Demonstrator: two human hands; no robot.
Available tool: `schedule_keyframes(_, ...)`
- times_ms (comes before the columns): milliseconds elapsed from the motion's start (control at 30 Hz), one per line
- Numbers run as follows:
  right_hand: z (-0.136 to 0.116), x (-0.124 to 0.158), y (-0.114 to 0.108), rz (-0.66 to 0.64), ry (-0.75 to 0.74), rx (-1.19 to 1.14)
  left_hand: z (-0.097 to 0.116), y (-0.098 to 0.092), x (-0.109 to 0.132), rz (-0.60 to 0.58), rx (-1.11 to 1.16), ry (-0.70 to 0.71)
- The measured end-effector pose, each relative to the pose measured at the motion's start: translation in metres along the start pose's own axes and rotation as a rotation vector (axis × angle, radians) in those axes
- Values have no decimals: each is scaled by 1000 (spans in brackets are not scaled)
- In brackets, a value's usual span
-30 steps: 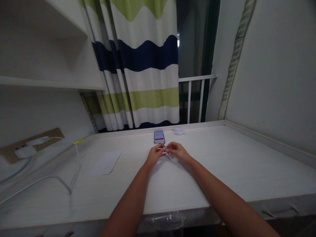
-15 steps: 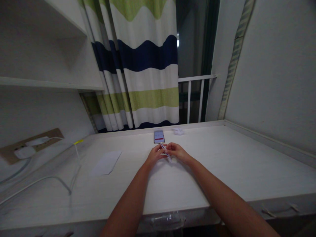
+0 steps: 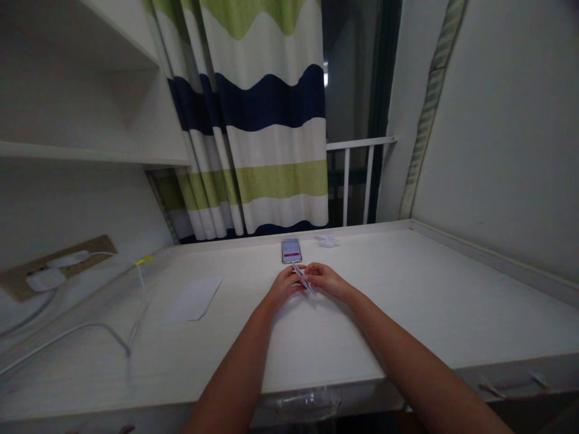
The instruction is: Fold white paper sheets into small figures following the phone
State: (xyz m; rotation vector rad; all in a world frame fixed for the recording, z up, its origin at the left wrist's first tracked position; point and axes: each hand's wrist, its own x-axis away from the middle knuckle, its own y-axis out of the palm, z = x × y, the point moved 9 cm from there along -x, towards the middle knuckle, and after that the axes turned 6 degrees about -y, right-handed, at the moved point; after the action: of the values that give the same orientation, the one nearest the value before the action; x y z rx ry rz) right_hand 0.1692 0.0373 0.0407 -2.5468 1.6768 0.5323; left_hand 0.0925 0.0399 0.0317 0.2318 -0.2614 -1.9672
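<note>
Between my two hands, above the middle of the white desk, is a narrow folded piece of white paper (image 3: pixel 309 288), tilted with its lower end toward the right. My left hand (image 3: pixel 283 286) grips it from the left side, fingers bent around it. From the right, my right hand (image 3: pixel 326 279) pinches the same paper between thumb and fingers. Just beyond the hands a phone (image 3: pixel 291 251) lies face up with its screen lit. Crumpled white paper (image 3: pixel 326 240) rests to the right of the phone.
Flat white sheets (image 3: pixel 196 299) lie on the desk (image 3: pixel 325 349) at the left. Farther left are a power strip (image 3: pixel 67 263) with plugs and white cables. A striped curtain (image 3: pixel 275 144) hangs behind the desk, and a shelf (image 3: pixel 94 152) juts out at upper left.
The folded paper has turned slightly, showing a little more of its face between my fingers. Both hands have barely shifted and still hold it.
</note>
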Motion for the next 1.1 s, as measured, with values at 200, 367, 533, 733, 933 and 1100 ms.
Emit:
schedule_keyframes(200,1,3,-2,15,48,61,-3,-3,-2,27,-51,-19)
schedule_keyframes(367,1,1,-1,11,36,41,-1,2,1,-10,-21,-12)
schedule_keyframes(533,1,1,2,-7,26,3,2,12,4,-95,13,-4)
schedule_keyframes(733,1,1,-1,19,38,-4,2,13,5,-113,39,-11)
schedule_keyframes(933,3,1,-1,31,53,-16,-2,13,3,-131,19,-21)
schedule_keyframes(1100,0,3,2,29,59,-26,-6,10,0,-114,39,-19)
